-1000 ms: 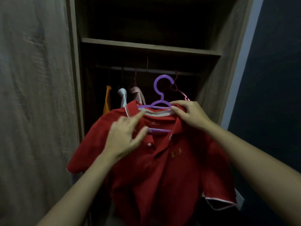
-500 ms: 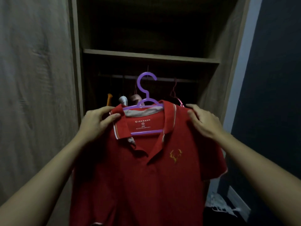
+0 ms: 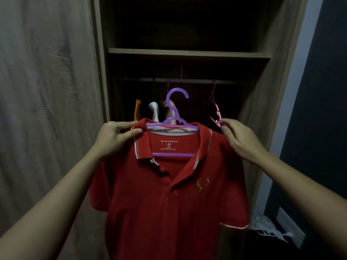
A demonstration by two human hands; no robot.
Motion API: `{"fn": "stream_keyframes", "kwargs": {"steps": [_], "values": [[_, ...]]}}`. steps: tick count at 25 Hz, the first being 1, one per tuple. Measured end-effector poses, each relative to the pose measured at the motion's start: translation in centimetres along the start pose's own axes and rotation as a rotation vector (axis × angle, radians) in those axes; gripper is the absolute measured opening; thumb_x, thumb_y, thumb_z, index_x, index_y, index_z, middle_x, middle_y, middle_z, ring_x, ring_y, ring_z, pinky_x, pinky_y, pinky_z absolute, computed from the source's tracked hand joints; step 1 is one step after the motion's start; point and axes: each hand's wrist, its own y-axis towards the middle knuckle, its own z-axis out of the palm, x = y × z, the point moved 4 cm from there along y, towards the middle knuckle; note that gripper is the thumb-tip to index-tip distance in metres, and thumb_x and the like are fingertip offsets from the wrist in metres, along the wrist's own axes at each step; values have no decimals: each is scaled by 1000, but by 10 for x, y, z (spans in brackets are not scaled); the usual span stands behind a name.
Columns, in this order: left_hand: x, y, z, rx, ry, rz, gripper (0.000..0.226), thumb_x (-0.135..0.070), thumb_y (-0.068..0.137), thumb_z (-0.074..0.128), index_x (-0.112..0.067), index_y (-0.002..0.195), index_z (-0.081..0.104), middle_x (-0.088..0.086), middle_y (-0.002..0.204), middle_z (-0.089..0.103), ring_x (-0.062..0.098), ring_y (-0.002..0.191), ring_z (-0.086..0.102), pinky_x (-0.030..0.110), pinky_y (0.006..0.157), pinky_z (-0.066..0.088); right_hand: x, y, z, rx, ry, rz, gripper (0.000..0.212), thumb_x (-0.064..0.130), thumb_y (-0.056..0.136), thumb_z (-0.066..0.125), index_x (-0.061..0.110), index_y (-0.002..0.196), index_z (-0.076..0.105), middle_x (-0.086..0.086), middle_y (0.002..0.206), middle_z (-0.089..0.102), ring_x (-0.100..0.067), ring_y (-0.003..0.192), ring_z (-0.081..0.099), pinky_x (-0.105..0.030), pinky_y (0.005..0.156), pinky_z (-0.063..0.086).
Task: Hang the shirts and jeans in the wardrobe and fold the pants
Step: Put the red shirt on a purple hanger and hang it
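Red shirt (image 3: 169, 194) on purple hanger (image 3: 177, 109), held before the wardrobe (image 3: 187, 52), below the rail (image 3: 187, 80); left hand (image 3: 116, 137) pinches the collar, right hand (image 3: 238, 139) seemingly grips the other shoulder (dim light); hanging step, hook wants lifting over the rail.

Dark wall (image 3: 328, 91) right; white crumpled item (image 3: 270, 229) on floor.

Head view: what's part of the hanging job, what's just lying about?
Job: red polo shirt; purple plastic hanger inside it; dark wardrobe rail; left hand pinching the collar; right hand holding the shoulder.
Idle: pink hanger on the rail; orange garment; white garment; pale crumpled cloth on the floor.
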Motion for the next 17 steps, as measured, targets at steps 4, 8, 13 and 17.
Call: {"fn": "stream_keyframes", "kwargs": {"steps": [4,8,13,17], "values": [[-9,7,-6,62,8,23,25,-57,74,64,-61,98,61,-16,108,69,-1,104,62,37,94,51,17,14,21,245,0,22,42,63,87,33,31,101,57,1,98,69,-24,97,63,-42,84,49],[-15,14,-3,297,271,74,41,-30,83,69,-40,121,59,-17,104,65,-6,100,55,4,79,38,19,13,29,71,97,142,27,62,83,49,38,86,61,14,77,63,-12,83,60,-36,78,48],[-11,17,-8,170,69,70,42,-25,79,73,-42,116,61,-27,102,65,-13,100,57,7,88,43,17,21,31,157,311,66,21,52,86,55,38,95,67,22,93,68,0,94,61,-41,93,48],[-9,20,-17,107,26,77,43,-27,79,74,-54,110,60,-40,100,61,-13,102,57,21,96,47,15,31,25,118,285,68,38,66,77,46,43,103,62,16,106,69,-9,104,63,-46,94,47]]}}
